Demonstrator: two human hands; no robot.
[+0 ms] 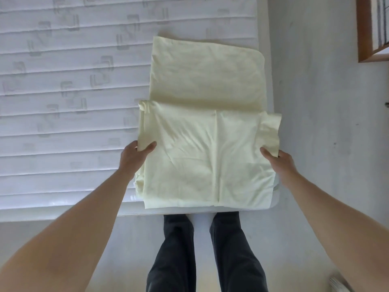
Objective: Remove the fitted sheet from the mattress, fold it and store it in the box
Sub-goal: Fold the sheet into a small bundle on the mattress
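Cotton-soft sheet point(206, 131) — rectangular (creased), pale

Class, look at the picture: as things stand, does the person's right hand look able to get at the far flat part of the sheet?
Probably yes: nothing lies between the right hand and the sheet, though that hand grips the nearer fold.

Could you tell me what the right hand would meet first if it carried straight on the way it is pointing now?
The right hand points up and inward, gripping the edge of the folded sheet. Going on, it would slide further over that sheet's near fold; beyond lies the sheet's far layer on the mattress. Depth is uncertain.
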